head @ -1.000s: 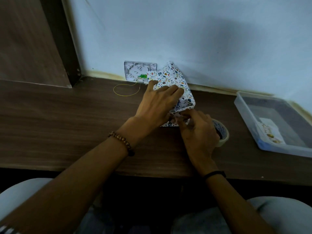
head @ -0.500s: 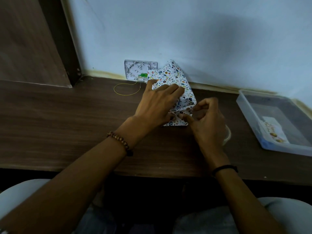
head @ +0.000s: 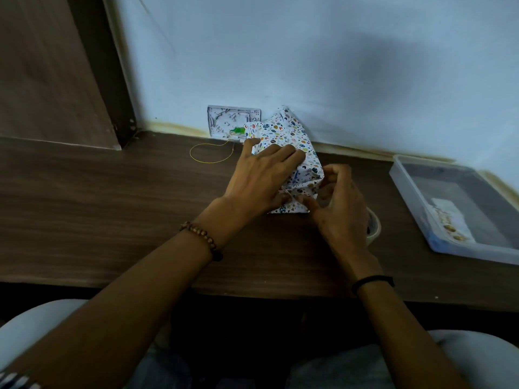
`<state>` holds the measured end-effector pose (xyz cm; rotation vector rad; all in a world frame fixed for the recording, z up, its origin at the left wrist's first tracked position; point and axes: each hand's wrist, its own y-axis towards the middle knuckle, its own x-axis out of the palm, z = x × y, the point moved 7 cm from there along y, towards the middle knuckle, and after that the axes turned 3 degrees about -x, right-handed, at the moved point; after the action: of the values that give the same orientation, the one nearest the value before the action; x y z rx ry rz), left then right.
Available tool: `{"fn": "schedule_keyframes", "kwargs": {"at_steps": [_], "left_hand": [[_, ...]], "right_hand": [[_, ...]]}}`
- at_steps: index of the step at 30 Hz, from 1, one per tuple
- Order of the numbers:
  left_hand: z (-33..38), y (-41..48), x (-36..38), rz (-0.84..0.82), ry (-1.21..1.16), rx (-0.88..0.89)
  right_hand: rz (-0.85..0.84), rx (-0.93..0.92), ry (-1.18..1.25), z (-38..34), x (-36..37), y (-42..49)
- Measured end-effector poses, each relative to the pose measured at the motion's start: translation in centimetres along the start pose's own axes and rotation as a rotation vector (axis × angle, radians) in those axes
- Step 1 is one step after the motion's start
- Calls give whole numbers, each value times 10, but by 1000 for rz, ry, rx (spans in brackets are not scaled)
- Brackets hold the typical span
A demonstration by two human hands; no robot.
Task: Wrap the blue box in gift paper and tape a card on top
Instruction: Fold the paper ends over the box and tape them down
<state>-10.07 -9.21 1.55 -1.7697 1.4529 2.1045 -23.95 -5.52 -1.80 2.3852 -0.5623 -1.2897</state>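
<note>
At the back of the dark wooden counter [head: 112,209], close to the pale wall, lies the parcel wrapped in white gift paper [head: 289,141] printed with small coloured shapes. The box inside is fully covered and cannot be seen. The far end of the paper stands up in a loose peak against the wall.

The left hand [head: 261,178] lies flat across the top of the parcel, fingers straight, pressing the paper down. The right hand [head: 341,211] is at the parcel's near right corner with its fingers curled. Its thumb lies on the folded paper there, and it seems to pinch the fold between thumb and fingers.

A roll of tape [head: 375,228] sits on the counter just behind the right hand, mostly hidden by it. Well to the right is a clear plastic tray [head: 474,249], and the card [head: 449,217], pale with small coloured pictures along one edge, lies flat inside it.

A white moulded plate [head: 230,120] leans against the wall just left of the parcel, with something green at its lower edge. A thin yellow loop [head: 210,161] lies on the counter in front of it. The left wrist wears a bead bracelet [head: 203,238] and the right wrist a black band [head: 370,282].
</note>
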Motion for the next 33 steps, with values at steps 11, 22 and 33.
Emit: {"fn": "schedule_keyframes", "kwargs": {"at_steps": [11, 22, 33], "left_hand": [[-5, 2, 2, -37, -94, -46], [-7, 3, 0, -57, -116, -51], [-4, 3, 4, -59, -139, -54]], "right_hand": [[-113, 65, -16, 17, 1, 3], [-222, 95, -43, 18, 0, 9], [-262, 140, 162, -3, -19, 10]]}}
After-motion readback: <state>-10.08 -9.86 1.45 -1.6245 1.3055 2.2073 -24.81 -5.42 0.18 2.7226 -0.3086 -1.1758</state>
